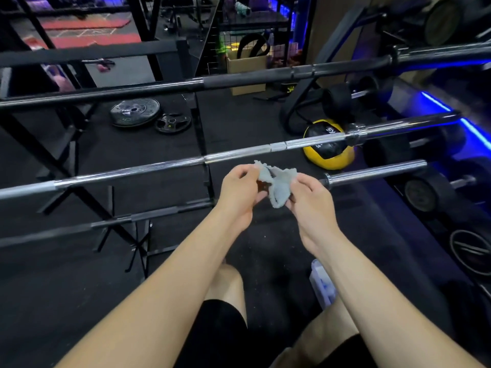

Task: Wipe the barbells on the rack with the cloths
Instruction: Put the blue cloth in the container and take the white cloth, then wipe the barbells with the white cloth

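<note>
Both hands, left hand (240, 188) and right hand (309, 197), pinch the grey cloth (279, 184) between curled fingers.

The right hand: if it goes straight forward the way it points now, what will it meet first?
Probably the short chrome barbell just beyond it. The right hand holds the grey cloth together with the left hand, near that bar's collar end. Depth is unclear, so the hand may pass above it.

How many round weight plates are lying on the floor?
2. A big plate lies on the floor beyond the top bar, and a small plate sits just right of it, touching. Others may be hidden.
</note>
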